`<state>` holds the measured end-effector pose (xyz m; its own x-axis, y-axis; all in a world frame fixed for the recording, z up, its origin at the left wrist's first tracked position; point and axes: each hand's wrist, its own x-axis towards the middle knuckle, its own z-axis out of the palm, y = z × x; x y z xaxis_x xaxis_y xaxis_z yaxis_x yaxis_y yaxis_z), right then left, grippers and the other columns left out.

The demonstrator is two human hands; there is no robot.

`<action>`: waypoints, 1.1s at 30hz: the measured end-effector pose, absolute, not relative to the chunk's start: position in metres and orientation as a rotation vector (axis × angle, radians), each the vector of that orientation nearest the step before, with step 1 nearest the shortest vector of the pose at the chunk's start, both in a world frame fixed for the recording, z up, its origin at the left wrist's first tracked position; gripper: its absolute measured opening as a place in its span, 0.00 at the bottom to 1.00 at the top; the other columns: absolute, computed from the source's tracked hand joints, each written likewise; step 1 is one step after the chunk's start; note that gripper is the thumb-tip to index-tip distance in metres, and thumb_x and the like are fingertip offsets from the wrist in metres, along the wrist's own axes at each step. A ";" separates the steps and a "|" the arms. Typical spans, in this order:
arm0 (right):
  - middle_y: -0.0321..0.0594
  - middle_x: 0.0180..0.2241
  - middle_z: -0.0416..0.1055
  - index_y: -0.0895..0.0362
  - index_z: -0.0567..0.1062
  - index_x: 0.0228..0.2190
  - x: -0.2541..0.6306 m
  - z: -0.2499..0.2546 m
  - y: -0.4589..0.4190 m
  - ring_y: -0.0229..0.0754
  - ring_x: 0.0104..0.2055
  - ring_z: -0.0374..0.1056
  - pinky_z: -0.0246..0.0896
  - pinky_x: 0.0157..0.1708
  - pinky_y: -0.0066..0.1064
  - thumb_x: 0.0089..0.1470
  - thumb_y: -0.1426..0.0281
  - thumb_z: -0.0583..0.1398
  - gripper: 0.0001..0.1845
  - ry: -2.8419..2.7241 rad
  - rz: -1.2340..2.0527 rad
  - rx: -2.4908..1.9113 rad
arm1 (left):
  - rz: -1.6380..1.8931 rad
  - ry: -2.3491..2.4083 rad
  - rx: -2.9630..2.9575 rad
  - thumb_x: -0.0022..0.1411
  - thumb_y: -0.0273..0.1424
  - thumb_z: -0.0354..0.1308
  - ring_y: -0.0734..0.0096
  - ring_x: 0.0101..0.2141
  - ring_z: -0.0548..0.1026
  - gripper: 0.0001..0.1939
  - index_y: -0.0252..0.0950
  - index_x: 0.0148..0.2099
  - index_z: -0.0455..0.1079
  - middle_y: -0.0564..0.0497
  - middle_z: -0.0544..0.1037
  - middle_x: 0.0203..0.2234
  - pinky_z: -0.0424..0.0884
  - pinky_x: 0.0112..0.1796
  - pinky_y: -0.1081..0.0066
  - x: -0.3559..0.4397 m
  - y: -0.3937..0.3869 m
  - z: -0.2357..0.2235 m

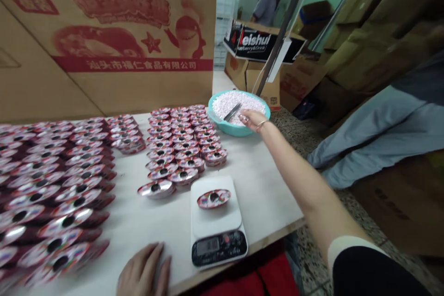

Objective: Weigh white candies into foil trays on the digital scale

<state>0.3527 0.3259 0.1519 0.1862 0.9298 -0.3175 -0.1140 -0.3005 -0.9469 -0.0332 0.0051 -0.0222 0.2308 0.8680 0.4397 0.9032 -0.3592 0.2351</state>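
Note:
My right hand (253, 119) reaches over the near rim of a turquoise bowl (239, 132) filled with small pale pink pieces (225, 101). Its fingers are pinched together; what they hold, if anything, is too small to make out. Beside them, a dark metal scoop or tongs-like tool (232, 112) lies on the pieces. My left hand (142, 273) rests on the table with fingers stretched out, left of a white digital scale (215, 226). One red and silver oval pouch with a dark round opening (214, 198) stands on the scale's plate; the display is blurred.
Rows of similar pouches (185, 138) stand on the white table (270, 185), with many more (58, 194) at the left. A large printed carton (138, 88) walls off the back. Beyond are a black box (256, 44), a person (268, 4) and another person's legs (378, 129).

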 end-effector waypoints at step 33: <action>0.36 0.25 0.70 0.60 0.78 0.32 0.262 0.159 0.143 0.34 0.28 0.62 0.53 0.30 0.25 0.52 0.77 0.60 0.07 -2.325 1.133 -1.476 | -0.767 -1.926 -2.381 0.65 0.37 0.54 0.59 0.44 0.72 0.14 0.37 0.50 0.69 0.44 0.75 0.43 0.66 0.46 0.61 -0.016 -0.003 0.003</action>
<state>0.2619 0.1428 0.1595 -0.4986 0.8309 -0.2471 0.7066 0.2245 -0.6711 -0.0159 -0.0030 0.0033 0.1376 0.9240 0.3568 0.9165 -0.2554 0.3080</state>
